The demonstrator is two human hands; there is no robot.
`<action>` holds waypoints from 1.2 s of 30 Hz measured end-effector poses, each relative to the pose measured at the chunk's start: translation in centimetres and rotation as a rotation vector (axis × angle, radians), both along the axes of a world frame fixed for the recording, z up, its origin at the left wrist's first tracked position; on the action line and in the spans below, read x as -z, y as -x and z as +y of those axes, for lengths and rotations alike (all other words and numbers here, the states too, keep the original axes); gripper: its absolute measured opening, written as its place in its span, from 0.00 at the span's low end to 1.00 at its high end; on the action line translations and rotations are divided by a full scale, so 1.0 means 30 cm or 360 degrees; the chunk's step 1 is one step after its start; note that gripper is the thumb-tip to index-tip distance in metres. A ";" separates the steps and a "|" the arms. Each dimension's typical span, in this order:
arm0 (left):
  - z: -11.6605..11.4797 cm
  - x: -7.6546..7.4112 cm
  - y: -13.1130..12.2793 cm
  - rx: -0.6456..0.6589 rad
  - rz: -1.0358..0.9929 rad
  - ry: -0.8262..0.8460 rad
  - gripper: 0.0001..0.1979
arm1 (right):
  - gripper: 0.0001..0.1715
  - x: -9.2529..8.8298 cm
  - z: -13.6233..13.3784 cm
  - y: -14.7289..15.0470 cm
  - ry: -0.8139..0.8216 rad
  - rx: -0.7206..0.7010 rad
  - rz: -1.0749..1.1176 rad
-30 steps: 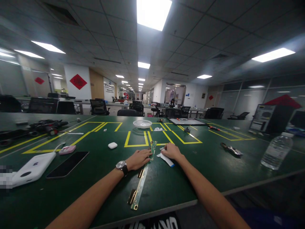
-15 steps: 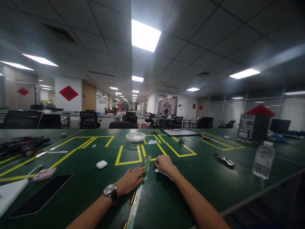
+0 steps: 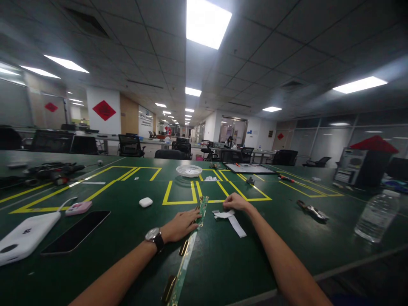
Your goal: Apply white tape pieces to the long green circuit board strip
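Observation:
A long narrow green circuit board [image 3: 181,278] with gold-coloured parts runs away from me across the table. My left hand [image 3: 181,224], with a watch on its wrist, lies across the board near its far end, fingers stretched out and touching it. To the right, my right hand [image 3: 236,202] is closed in a pinch at the upper edge of a crumpled white strip [image 3: 237,226]. The strip looks like paper or cloth; one end trails flat toward me. The tips of the right fingers are partly hidden.
On the left lie a black phone [image 3: 76,233], a white power bank [image 3: 30,238], a pink device [image 3: 78,208] and a white earbud case [image 3: 145,202]. Beyond the hands stands a white basket [image 3: 189,171]. Rightward are a metal tool [image 3: 312,211] and a water bottle [image 3: 378,216].
The camera view has tilted down and turned slightly left. My right hand has shifted away from the board, uncovering more of the white strip. The left hand stays on the board.

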State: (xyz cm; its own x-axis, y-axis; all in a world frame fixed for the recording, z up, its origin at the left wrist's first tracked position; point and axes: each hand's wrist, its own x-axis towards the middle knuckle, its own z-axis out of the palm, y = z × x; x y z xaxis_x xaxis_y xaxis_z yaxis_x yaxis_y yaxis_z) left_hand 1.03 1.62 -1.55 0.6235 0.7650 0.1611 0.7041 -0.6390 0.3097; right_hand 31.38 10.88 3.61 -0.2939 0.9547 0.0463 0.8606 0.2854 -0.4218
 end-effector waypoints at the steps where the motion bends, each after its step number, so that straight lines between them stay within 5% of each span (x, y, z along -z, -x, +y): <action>1: 0.002 0.005 0.002 0.0010 -0.0003 -0.0018 0.22 | 0.13 -0.007 0.000 -0.006 -0.0086 0.0090 -0.0036; 5: 0.001 0.010 0.002 0.0024 -0.0019 -0.0093 0.22 | 0.23 -0.012 -0.031 0.054 -0.0291 0.0237 -0.0117; 11: -0.002 0.005 -0.008 -0.0015 -0.0030 -0.0123 0.22 | 0.23 0.058 -0.138 0.222 -0.0346 0.0012 -0.0550; 15: -0.005 -0.002 -0.011 0.0007 -0.0017 -0.0112 0.21 | 0.20 0.081 -0.172 0.193 -0.0391 -0.0184 -0.0357; 18: -0.009 -0.008 -0.010 0.0012 -0.0016 -0.0123 0.21 | 0.29 0.079 -0.177 0.157 -0.0439 -0.0095 -0.0317; 28: 0.003 0.005 -0.006 0.0017 -0.0006 -0.0081 0.22 | 0.18 0.001 -0.201 0.117 -0.0200 0.0057 -0.0272; 31: 0.006 0.011 -0.006 0.0019 -0.0003 -0.0096 0.22 | 0.14 0.015 -0.202 0.120 -0.0089 -0.0087 -0.0308; 36: 0.001 0.009 -0.008 0.0017 -0.0002 -0.0112 0.22 | 0.12 0.070 -0.194 0.161 -0.0266 -0.0282 -0.0113</action>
